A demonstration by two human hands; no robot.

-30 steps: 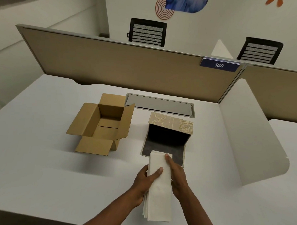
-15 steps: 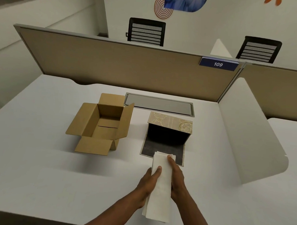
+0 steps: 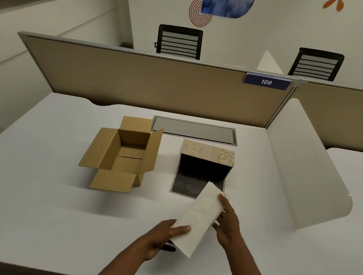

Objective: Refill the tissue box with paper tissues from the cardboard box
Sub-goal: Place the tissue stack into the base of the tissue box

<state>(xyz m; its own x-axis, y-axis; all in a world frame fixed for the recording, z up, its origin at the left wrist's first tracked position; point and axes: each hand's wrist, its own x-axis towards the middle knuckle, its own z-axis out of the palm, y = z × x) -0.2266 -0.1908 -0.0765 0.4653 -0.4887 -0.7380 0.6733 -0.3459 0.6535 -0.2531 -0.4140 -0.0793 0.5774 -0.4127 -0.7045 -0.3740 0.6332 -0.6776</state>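
Both hands, left hand [image 3: 162, 238] and right hand [image 3: 228, 219], are clasping the tissue stack [image 3: 198, 217]. Next, it probably needs sliding into the open tissue box [image 3: 206, 158].

Tissue box [image 3: 206, 158] interior dark; left hand [image 3: 162, 237] fingers under the tissue stack [image 3: 200, 216].

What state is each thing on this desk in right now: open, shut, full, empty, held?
Brown cardboard box: flaps open, looks empty.
Beige patterned tissue box: open towards the person, dark flap lying flat, inside dark and seemingly empty.
White stack of paper tissues: held above the desk, tilted, not yet in the box.
Left hand: gripping the stack's near end.
Right hand: gripping its right side.
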